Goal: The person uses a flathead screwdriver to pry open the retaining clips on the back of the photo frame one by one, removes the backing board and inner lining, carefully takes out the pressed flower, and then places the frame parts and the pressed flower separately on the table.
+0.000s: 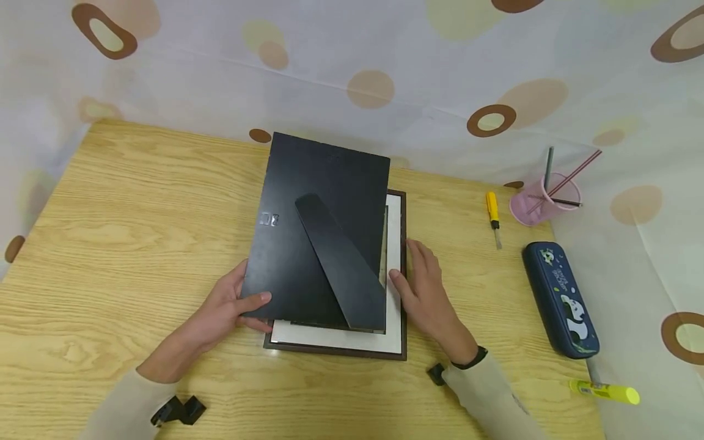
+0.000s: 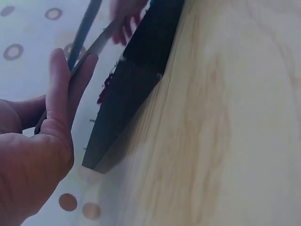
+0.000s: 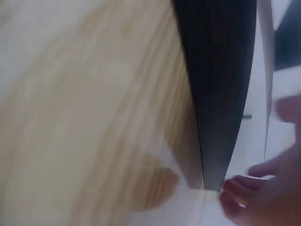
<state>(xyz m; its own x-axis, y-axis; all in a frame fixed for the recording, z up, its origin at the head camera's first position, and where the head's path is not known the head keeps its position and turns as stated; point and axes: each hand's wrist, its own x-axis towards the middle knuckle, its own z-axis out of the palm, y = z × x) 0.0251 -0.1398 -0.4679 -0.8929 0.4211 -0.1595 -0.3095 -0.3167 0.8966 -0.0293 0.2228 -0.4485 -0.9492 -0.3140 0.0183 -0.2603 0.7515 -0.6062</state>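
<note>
My left hand (image 1: pixel 220 308) pinches the lower left corner of a black photo frame backboard (image 1: pixel 280 256), thumb on top. A fold-out stand leg (image 1: pixel 338 263) runs diagonally down the board. The backboard is tilted above a dark picture frame (image 1: pixel 335 351), which lies on the table and shows a white inner border (image 1: pixel 335 340). Much of the frame's inside is hidden. Beside the frame's right edge is my right hand (image 1: pixel 426 293), fingers extended and thumb over the border. The left wrist view shows the backboard edge-on (image 2: pixel 99 43) between the fingers, apart from the frame's side (image 2: pixel 136 80).
To the right lie a yellow-handled screwdriver (image 1: pixel 492 211), a dark blue panda pencil case (image 1: pixel 558 299) and a yellow highlighter (image 1: pixel 605 392). A pink cup (image 1: pixel 530 208) with pencils stands at the back right corner. Patterned cloth (image 1: pixel 319 55) borders the wooden table (image 1: pixel 137 244).
</note>
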